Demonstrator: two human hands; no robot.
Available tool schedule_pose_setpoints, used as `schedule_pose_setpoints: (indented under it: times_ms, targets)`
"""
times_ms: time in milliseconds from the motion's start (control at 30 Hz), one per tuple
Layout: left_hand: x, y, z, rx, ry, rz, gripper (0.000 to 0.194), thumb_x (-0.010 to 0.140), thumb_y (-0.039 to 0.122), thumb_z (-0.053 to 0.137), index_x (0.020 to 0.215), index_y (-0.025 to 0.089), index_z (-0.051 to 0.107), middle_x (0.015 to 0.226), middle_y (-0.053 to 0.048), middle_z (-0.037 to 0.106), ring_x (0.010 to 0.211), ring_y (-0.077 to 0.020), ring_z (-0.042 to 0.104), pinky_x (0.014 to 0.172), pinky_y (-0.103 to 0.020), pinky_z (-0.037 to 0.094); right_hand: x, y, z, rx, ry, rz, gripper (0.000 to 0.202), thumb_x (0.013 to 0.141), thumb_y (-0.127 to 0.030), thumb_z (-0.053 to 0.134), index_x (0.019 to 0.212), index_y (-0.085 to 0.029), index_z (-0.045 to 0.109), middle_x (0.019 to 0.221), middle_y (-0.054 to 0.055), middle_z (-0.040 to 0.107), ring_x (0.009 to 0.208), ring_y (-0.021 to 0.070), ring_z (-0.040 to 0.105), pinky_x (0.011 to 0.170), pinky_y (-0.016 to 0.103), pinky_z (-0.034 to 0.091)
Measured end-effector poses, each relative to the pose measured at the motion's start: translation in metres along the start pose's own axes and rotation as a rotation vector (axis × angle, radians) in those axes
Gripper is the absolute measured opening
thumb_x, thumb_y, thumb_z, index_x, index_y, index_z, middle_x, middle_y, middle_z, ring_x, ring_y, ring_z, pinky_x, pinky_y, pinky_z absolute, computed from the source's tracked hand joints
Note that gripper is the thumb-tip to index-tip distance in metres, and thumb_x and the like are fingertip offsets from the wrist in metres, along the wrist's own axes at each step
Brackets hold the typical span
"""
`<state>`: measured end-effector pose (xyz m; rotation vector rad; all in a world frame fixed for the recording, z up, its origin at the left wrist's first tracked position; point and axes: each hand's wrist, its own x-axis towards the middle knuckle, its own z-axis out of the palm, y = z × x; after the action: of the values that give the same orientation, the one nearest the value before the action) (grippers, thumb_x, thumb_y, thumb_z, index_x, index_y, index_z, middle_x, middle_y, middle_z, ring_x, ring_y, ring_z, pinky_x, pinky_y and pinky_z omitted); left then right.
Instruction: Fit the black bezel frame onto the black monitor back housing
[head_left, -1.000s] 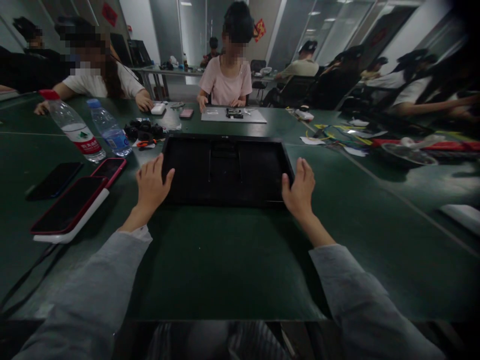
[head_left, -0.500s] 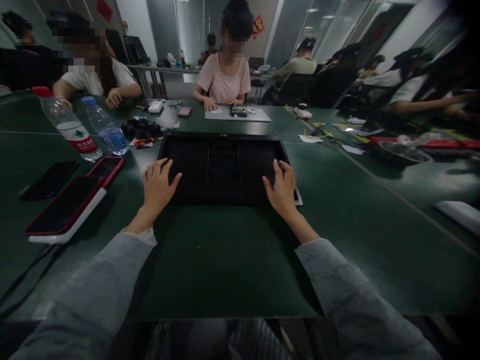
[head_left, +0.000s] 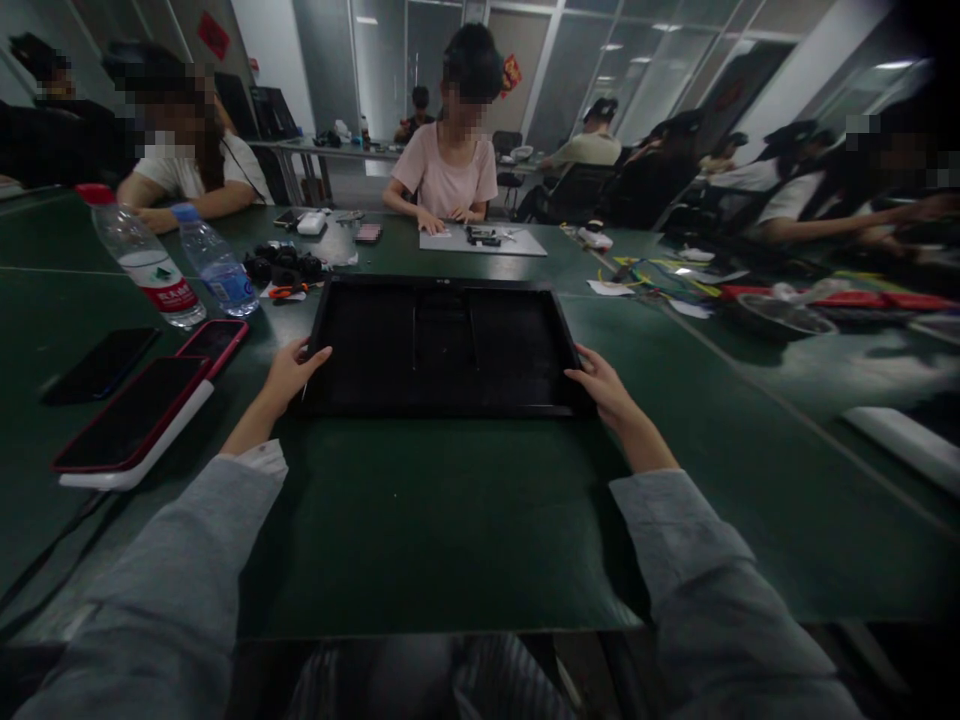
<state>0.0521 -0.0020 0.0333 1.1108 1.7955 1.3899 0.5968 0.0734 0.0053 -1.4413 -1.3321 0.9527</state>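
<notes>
A shallow black rectangular tray [head_left: 367, 345], with a raised rim and a U-shaped outline in its middle, lies in front of me on the green table. My left hand [head_left: 291, 372] grips its left edge: the thumb rests on the rim and the fingers go round the outside, partly hidden. At the right edge my right hand [head_left: 606, 388] holds it likewise, thumb over the rim and fingers along the outer side. Small light lettering marks the far rim.
On the left stand a red-capped bottle [head_left: 154, 265] and a blue-capped bottle [head_left: 217, 265], near a phone [head_left: 101, 365] and a red-edged device [head_left: 135, 415]. Cables [head_left: 652, 278] and a metal bowl [head_left: 784, 315] lie right. Across the table a person in pink [head_left: 450, 165] works at a grey board [head_left: 517, 242].
Both hands have moved outward from over the tray onto its left and right edges and closed on them. The white corner at the tray's lower right no longer shows.
</notes>
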Motion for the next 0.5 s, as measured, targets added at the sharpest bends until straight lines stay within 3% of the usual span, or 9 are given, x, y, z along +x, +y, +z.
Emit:
schedule_pose_setpoints:
  times_ms: [133,267,400,500]
  targets:
    - [-0.002,0.001,-0.007,-0.002,-0.029,-0.044,0.032,0.085,0.032,0.086,0.111,0.018,0.074,0.105,-0.011,0.08,0.096,-0.0271,0.078,0.087,-0.039,0.065,-0.006,-0.001,-0.014,-0.005,-0.095,-0.004,0.08,0.077,-0.039,0.077,0.153,-0.026,0.056,0.111,0.008,0.08,0.096,0.03,0.078,0.092,0.056,0.066]
    - [-0.005,0.003,-0.009,0.012,-0.039,-0.059,0.037,0.08,0.035,0.09,0.109,0.018,0.073,0.098,-0.01,0.079,0.091,-0.0264,0.077,0.082,-0.037,0.065,-0.007,0.002,-0.013,0.037,-0.047,-0.047,0.083,0.074,-0.046,0.084,0.151,-0.027,0.058,0.113,0.007,0.08,0.09,0.0266,0.077,0.085,0.049,0.067]
    - [-0.002,0.001,-0.005,0.043,-0.025,-0.013,0.038,0.081,0.044,0.086,0.105,0.017,0.073,0.095,-0.009,0.078,0.094,-0.0276,0.076,0.085,-0.038,0.063,-0.002,0.004,-0.005,0.067,0.026,-0.122,0.082,0.069,-0.053,0.087,0.143,-0.026,0.066,0.119,0.008,0.079,0.1,0.0283,0.076,0.093,0.052,0.065]
    - [0.005,-0.008,-0.003,0.063,0.052,0.05,0.034,0.086,0.043,0.079,0.107,0.017,0.073,0.102,-0.01,0.078,0.1,-0.0267,0.074,0.091,-0.038,0.061,0.0,0.008,-0.007,0.082,0.059,-0.16,0.084,0.064,-0.056,0.087,0.141,-0.024,0.069,0.123,0.009,0.078,0.112,0.0307,0.074,0.104,0.056,0.06]
